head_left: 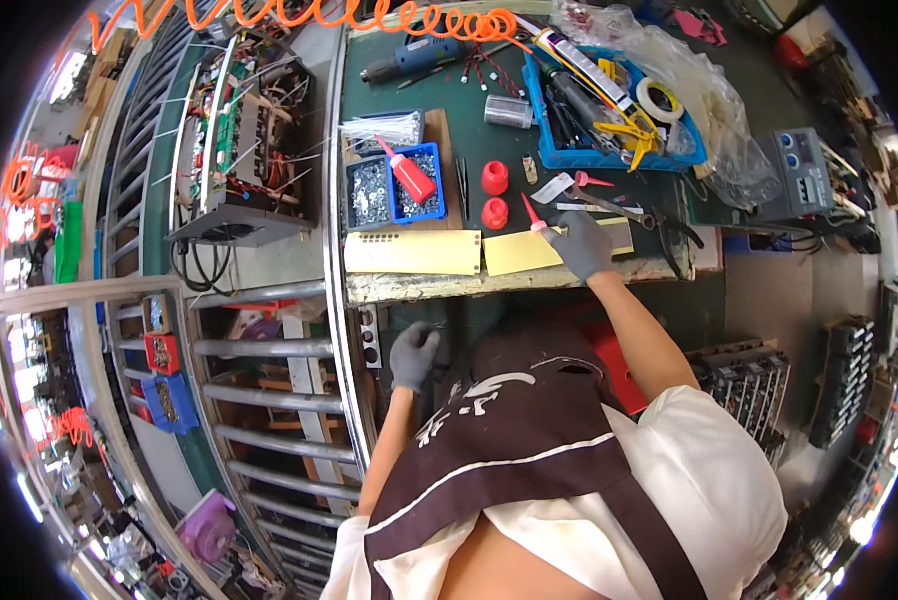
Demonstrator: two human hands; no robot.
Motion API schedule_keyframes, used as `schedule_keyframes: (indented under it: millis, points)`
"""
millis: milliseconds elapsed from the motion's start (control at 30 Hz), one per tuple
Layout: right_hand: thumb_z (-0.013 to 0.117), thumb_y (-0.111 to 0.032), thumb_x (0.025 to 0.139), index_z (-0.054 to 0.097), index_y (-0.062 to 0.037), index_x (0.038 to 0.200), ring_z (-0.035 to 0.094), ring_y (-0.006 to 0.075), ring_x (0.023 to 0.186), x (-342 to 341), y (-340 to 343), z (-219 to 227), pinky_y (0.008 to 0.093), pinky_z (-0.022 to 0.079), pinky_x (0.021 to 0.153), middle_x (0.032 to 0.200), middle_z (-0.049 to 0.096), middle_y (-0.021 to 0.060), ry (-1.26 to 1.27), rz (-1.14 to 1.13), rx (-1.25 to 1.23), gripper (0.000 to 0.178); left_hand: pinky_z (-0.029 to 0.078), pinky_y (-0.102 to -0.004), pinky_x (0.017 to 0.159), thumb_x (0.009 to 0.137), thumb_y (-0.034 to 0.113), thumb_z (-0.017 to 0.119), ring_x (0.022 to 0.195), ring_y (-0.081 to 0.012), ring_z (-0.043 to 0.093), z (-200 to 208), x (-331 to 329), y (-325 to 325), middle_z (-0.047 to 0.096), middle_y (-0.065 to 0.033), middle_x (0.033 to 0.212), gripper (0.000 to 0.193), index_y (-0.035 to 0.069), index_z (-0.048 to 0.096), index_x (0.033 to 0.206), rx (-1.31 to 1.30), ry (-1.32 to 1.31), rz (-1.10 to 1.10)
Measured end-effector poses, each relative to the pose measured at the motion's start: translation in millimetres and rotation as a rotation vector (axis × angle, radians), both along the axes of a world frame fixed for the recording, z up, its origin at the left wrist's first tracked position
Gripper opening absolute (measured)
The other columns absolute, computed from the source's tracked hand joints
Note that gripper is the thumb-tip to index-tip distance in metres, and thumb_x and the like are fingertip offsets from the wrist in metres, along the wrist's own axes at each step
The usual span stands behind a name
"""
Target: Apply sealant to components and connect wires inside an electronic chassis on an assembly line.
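Observation:
My right hand [581,248], in a grey glove, is over the front of the green-topped workbench. Its fingers close on the base of a red pointed nozzle [531,211]; whether a bottle is attached is hidden. Under the hand lies a yellow strip [517,254], with a second yellow strip [409,253] having dark dots to its left. My left hand [415,357], also gloved, hangs below the bench edge with curled fingers; their inside is hidden. Beyond the strips stand two red bottles [495,178]. A red squeeze bottle [410,177] lies across a blue bin [428,215] of small metal parts.
A blue basket [609,158] of tools stands at the back, near a heat gun [414,58]. Pliers [681,240] lie right of my right hand. On the left, an open electronics chassis [244,140] rests beside the roller conveyor [269,399]. An orange coiled hose [359,14] crosses the top.

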State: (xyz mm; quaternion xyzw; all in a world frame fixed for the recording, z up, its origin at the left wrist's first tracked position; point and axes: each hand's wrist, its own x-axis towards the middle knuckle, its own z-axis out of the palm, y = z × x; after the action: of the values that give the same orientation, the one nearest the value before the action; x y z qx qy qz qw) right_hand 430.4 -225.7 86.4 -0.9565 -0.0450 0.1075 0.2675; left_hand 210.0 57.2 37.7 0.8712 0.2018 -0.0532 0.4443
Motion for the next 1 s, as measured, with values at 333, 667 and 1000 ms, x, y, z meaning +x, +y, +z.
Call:
schedule_keyframes:
  millis: [333, 667, 1000]
  points:
    - [0.059, -0.032, 0.075, 0.067, -0.0034, 0.084, 0.064, 0.0318, 0.084, 49.9, 30.8, -31.2, 0.0426, 0.049, 0.072, 0.086, 0.066, 0.0160, 0.277, 0.261, -0.388, 0.031, 0.047, -0.0399, 0.076, 0.072, 0.020, 0.067, 0.088, -0.0291, 0.059, 43.0, 143.5, -77.7, 0.055, -0.0131, 0.103, 0.046, 0.008, 0.051, 0.114, 0.046, -0.150, 0.040]
    - [0.062, -0.015, 0.085, 0.060, -0.0021, 0.087, 0.055, 0.0075, 0.059, 42.0, 21.7, -15.9, 0.0204, 0.043, 0.053, 0.072, 0.060, 0.0018, 0.395, -0.351, 0.927, 0.014, 0.045, -0.0370, 0.089, 0.063, 0.014, 0.076, 0.107, -0.0310, 0.053, 5.4, 191.6, -101.2, 0.050, -0.0143, 0.119, 0.069, 0.006, 0.045, 0.123, -0.026, -0.306, 0.049]
    - [0.064, -0.016, 0.083, 0.062, -0.0052, 0.094, 0.058, 0.0151, 0.066, 30.7, 63.4, -3.6, 0.0260, 0.046, 0.061, 0.078, 0.060, 0.0071, -0.141, 0.166, 0.558, 0.015, 0.044, -0.0367, 0.089, 0.060, 0.012, 0.077, 0.105, -0.0302, 0.052, -12.0, 212.6, -96.7, 0.057, -0.0116, 0.109, 0.056, 0.008, 0.054, 0.112, -0.103, -0.384, 0.051]
